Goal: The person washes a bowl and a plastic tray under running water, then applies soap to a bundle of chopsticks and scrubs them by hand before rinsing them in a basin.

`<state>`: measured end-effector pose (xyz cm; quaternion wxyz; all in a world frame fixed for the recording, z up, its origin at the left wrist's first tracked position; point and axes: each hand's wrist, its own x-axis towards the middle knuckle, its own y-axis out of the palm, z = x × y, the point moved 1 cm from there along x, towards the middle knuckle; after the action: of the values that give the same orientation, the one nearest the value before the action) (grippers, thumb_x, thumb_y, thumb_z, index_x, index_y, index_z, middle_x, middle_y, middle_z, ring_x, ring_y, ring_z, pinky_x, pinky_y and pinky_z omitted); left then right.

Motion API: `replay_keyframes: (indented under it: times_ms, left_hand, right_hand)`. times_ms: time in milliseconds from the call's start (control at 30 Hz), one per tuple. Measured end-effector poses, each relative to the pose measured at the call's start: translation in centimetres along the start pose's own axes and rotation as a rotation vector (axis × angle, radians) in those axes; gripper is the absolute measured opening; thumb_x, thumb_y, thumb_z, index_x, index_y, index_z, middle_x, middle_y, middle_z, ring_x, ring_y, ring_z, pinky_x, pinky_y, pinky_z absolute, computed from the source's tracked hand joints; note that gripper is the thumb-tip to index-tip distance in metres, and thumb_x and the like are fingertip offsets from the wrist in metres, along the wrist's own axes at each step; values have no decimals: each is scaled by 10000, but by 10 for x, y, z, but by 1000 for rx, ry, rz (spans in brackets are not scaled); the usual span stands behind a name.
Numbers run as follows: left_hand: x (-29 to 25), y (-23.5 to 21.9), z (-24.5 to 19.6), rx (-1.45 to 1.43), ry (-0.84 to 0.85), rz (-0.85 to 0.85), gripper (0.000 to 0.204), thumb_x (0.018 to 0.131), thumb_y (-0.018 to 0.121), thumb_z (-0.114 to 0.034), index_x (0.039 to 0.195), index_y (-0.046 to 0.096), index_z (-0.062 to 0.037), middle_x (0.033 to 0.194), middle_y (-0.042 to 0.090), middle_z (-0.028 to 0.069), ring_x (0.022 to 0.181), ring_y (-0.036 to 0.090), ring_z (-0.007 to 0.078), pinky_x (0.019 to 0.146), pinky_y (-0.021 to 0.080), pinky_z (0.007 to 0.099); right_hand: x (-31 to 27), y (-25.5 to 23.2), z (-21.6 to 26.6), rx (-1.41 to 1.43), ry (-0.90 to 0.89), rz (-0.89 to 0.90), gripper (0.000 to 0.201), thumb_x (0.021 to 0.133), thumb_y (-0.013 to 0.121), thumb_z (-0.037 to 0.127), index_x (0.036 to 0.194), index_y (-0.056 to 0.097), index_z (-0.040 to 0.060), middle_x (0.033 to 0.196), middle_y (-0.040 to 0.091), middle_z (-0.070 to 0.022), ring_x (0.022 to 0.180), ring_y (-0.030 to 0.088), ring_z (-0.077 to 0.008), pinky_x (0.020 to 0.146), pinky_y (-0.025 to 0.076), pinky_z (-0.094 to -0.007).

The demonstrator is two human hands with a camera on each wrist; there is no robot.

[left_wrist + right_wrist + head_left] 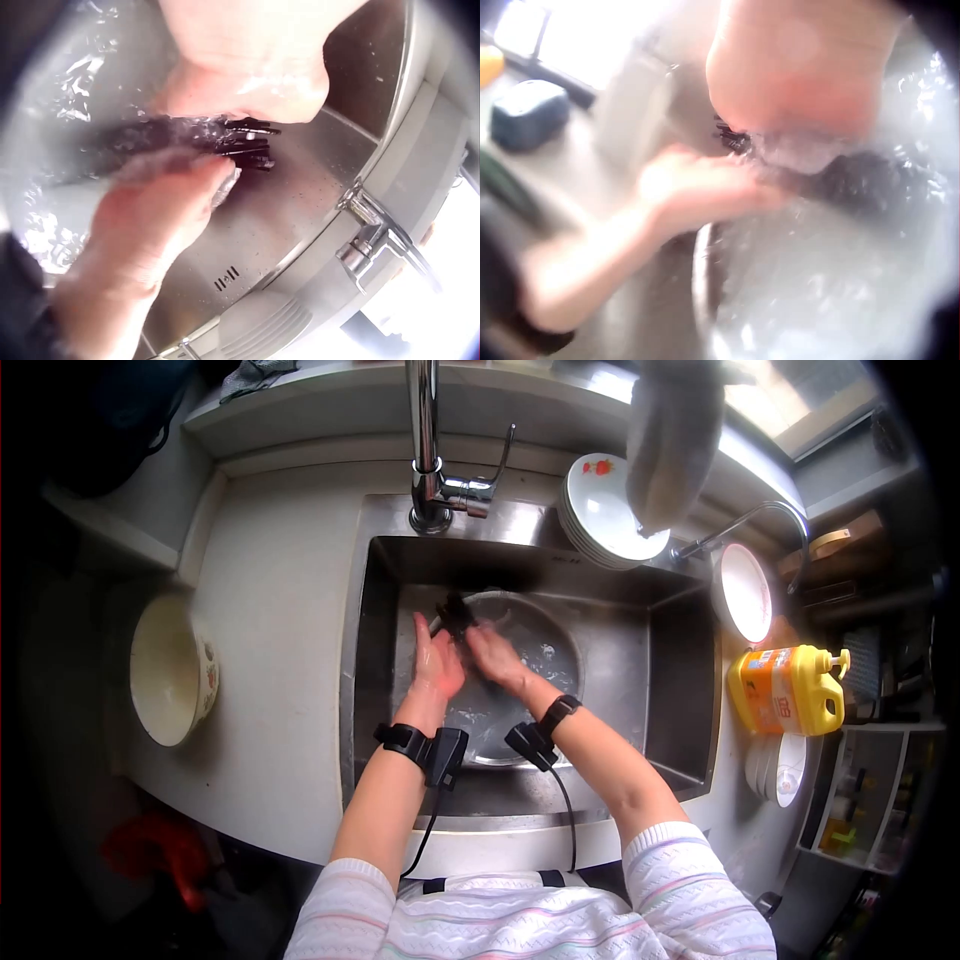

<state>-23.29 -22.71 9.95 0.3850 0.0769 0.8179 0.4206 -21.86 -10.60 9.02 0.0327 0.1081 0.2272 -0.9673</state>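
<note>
Over a round metal basin of water in the sink, both hands hold a bundle of thin black sticks. My left hand is palm up with its thumb apart; my right hand lies against the bundle from the other side. In the left wrist view the stick ends stick out between the left hand above and the right hand below. The right wrist view shows the ends between the right hand and left hand. Water and blur partly hide the fingers.
A tap stands behind the sink. Stacked plates are at its back right corner, with a bowl, a yellow pump bottle and more bowls to the right. A large cream bowl is on the left counter.
</note>
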Motion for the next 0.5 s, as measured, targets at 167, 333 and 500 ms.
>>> replay_keyframes:
  times_ms: [167,333,500]
  left_hand:
    - [-13,16,-8,68,-88,-85,575,795,551,-499,1166,469,-67,1159,504,53,1077,437,201,937,297,315]
    - [18,-3,27,282,26,-139,476,836,571,-345,1199,459,-57,1192,493,29,1129,401,164,946,275,280]
    - [-16,31,18,700,-59,61,668,774,657,-274,1305,328,-35,1259,434,45,1100,413,148,946,280,282]
  right_hand:
    - [-11,-23,1,-207,126,206,433,825,505,264,1184,461,27,1110,534,-222,1064,502,-330,875,398,-366]
    - [-24,-8,-13,18,-133,-38,482,743,633,229,1126,485,-23,953,605,-145,900,575,-261,777,450,-353]
    - [-25,-23,-5,383,382,-86,278,768,584,167,988,540,2,791,581,-80,702,555,-171,610,440,-297]
